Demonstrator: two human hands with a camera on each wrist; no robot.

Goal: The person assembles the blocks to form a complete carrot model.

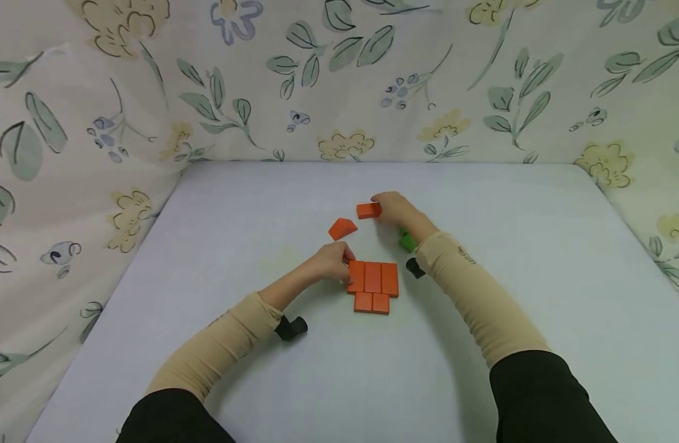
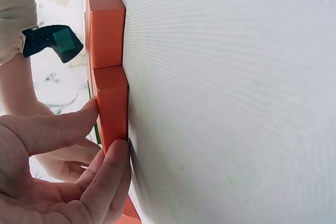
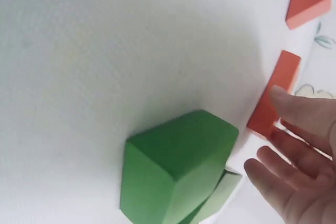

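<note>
Evidently, a lone orange block [image 1: 364, 211] is held by its right end in the right hand [image 1: 394, 210], whose thumb and fingers are bent about it, only partly closed; whether it is lifted cannot be told. From this hand the block is directed leftward, its long axis laid across the desk [image 1: 250, 246], roughly perpendicular to the long axes of the three longer blocks [image 1: 373, 277] in the orange group [image 1: 372, 289]. The group is situated nearer the viewer, its left edge pinched between thumb and fingers of the left hand [image 1: 332, 261]. An orange wedge [image 1: 342, 228] is seen between the two, offset leftward; a green block [image 1: 407, 241] is partly hidden by the right sleeve [image 1: 478, 295].
</note>
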